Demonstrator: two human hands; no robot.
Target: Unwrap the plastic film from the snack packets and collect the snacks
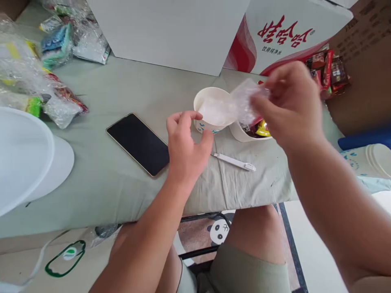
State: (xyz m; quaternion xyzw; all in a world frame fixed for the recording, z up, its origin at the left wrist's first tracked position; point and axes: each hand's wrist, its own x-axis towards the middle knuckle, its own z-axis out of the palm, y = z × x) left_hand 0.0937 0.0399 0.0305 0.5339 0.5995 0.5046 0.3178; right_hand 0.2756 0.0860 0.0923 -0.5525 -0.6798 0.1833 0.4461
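My right hand (288, 103) is raised above the table, fingers pinched on a crumpled clear plastic wrapper (246, 99). It hovers over a low white bowl (241, 134) that holds coloured wrapped sweets. My left hand (186, 144) rests on the grey cloth with its fingers loosely curled and nothing in them, next to a white paper cup (210, 110) with teal marks. A white pen-like stick (233, 161) lies just right of that hand.
A black phone (139, 143) lies face up left of my left hand. White round lids (27, 158) sit at the far left, plastic snack bags (45, 77) behind them. A white and red carton (281, 36) and red packets (330, 71) stand at the back. Stacked cups (366, 160) lie right.
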